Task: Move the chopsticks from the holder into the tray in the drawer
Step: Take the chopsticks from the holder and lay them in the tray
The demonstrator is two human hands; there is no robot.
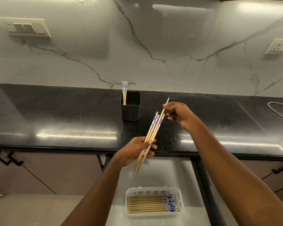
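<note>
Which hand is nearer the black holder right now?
Right. The right hand is just right of the black holder, pinching one chopstick. The left hand is lower, at the counter edge, gripping a bundle.

White veined marble backsplash, glossy black countertop, wall sockets, brown cabinet doors below.
</note>
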